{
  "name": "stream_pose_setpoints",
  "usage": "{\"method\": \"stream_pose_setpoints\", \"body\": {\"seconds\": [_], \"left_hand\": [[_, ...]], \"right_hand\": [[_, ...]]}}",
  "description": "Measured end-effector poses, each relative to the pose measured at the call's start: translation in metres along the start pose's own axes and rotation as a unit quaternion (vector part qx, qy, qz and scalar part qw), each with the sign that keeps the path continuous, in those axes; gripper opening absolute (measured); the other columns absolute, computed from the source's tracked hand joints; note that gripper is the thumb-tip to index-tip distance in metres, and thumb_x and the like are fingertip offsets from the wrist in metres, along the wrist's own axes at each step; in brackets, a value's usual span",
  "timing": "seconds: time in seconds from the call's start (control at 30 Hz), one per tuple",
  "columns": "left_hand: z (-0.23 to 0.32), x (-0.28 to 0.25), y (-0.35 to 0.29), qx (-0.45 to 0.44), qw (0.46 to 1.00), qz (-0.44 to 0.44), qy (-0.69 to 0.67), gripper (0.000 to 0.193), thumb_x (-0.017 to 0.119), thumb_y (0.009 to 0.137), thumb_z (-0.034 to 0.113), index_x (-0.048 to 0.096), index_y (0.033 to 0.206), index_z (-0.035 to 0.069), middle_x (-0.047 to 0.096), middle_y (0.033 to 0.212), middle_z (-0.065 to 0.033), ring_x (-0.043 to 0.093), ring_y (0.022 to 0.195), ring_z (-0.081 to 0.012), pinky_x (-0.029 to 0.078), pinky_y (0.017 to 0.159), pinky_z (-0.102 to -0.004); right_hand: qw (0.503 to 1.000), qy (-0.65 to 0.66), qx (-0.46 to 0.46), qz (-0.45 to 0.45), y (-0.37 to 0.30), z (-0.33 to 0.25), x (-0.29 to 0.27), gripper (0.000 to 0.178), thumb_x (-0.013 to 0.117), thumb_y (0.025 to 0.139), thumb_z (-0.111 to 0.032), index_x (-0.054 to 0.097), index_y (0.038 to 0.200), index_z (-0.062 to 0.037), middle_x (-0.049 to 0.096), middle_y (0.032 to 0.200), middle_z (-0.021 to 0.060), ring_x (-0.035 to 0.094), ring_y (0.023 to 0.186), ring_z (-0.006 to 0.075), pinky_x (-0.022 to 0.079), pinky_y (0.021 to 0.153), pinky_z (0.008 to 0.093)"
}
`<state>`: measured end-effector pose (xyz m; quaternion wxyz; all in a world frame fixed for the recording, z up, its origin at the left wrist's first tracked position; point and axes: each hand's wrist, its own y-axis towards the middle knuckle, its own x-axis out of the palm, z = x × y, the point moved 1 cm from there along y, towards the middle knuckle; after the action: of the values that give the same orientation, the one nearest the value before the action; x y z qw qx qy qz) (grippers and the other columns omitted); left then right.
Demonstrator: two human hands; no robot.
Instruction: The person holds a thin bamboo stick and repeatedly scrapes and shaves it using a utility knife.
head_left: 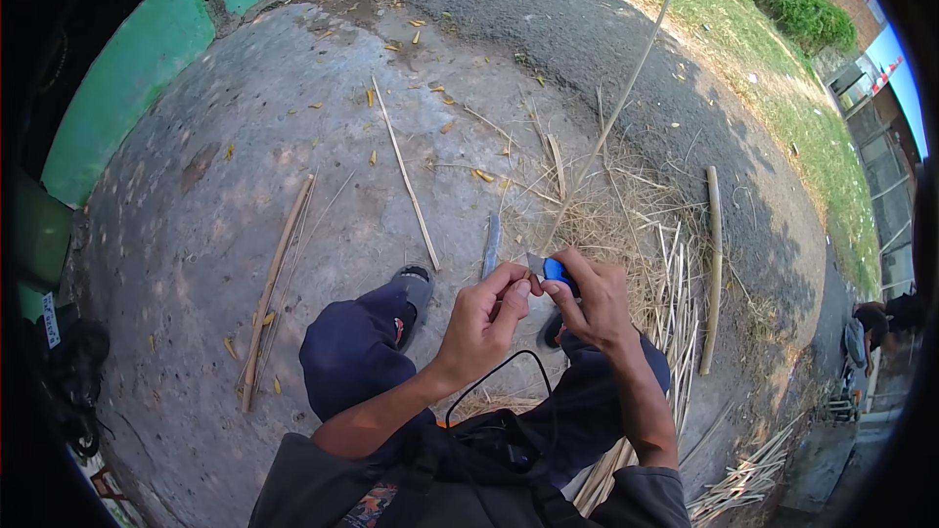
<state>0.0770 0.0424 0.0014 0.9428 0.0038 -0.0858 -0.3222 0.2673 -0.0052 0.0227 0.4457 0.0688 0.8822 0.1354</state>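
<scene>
My right hand (pixel 595 301) is closed round a blue-handled knife (pixel 558 274), whose short grey blade points left toward the other hand. Thumb and fingers of my left hand (pixel 486 318) pinch the near end of a long thin bamboo strip (pixel 626 88). That strip rises away from me to the top of the picture, and the knife blade is at its pinched end. My fingertips partly hide where blade and strip meet. Just beyond my left hand a flat grey-blue bar (pixel 492 242) lies on the ground.
Bamboo shavings (pixel 626 210) and long split strips (pixel 675 313) cover the ground at right. Bamboo poles (pixel 274 298) (pixel 713 269) lie on either side, and a pale strip (pixel 403 171) ahead. A green wall (pixel 147 88) stands at left; another person (pixel 871 328) is far right.
</scene>
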Motion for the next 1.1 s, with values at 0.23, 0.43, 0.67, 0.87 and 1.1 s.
{"method": "stream_pose_setpoints", "body": {"seconds": [0.23,0.43,0.67,0.87,1.1], "left_hand": [[0.007,0.006,0.000,0.002,1.000,0.013,0.023,0.017,0.054,0.108,0.012,0.064,0.103,-0.001,0.050,0.068,0.0019,0.042,0.060,-0.0036,0.035,0.054,-0.0258],[0.007,0.007,-0.002,-0.021,0.999,-0.027,-0.029,0.023,0.048,0.114,0.019,0.060,0.106,0.000,0.038,0.067,0.0073,0.029,0.055,0.0001,0.030,0.051,-0.0218],[0.012,0.004,-0.004,-0.065,0.991,-0.054,-0.108,0.020,0.046,0.115,0.019,0.056,0.109,0.002,0.035,0.066,0.0090,0.026,0.051,0.0020,0.021,0.046,-0.0202],[0.008,0.000,-0.006,-0.054,0.993,-0.043,-0.097,0.020,0.046,0.115,0.019,0.057,0.110,0.003,0.035,0.066,0.0092,0.027,0.051,0.0015,0.022,0.047,-0.0205],[0.018,-0.002,-0.024,-0.015,0.994,-0.096,0.052,0.023,0.047,0.114,0.017,0.061,0.108,0.001,0.039,0.065,0.0079,0.031,0.056,-0.0004,0.025,0.051,-0.0227]], "right_hand": [[0.999,-0.029,-0.023,0.037,-0.007,0.002,-0.007,0.030,0.077,0.094,-0.039,0.068,0.101,-0.0109,0.066,0.071,0.0080,0.065,0.058,0.0294,0.049,0.055,0.0390],[0.997,-0.036,-0.020,0.062,-0.008,-0.001,-0.007,0.028,0.078,0.093,-0.038,0.069,0.099,-0.0120,0.066,0.069,0.0068,0.064,0.055,0.0280,0.048,0.054,0.0382],[0.995,-0.053,-0.018,0.079,-0.003,-0.009,-0.008,0.027,0.079,0.092,-0.035,0.068,0.097,-0.0110,0.067,0.070,0.0070,0.065,0.056,0.0279,0.048,0.053,0.0374],[0.993,-0.072,-0.022,0.089,0.003,-0.012,-0.008,0.027,0.077,0.094,-0.035,0.068,0.096,-0.0102,0.065,0.068,0.0072,0.064,0.056,0.0284,0.046,0.052,0.0388],[0.949,0.014,0.135,0.285,0.012,0.056,-0.056,0.035,0.058,0.107,-0.036,0.066,0.100,-0.0032,0.050,0.066,0.0060,0.048,0.057,0.0171,0.034,0.056,0.0354]]}}
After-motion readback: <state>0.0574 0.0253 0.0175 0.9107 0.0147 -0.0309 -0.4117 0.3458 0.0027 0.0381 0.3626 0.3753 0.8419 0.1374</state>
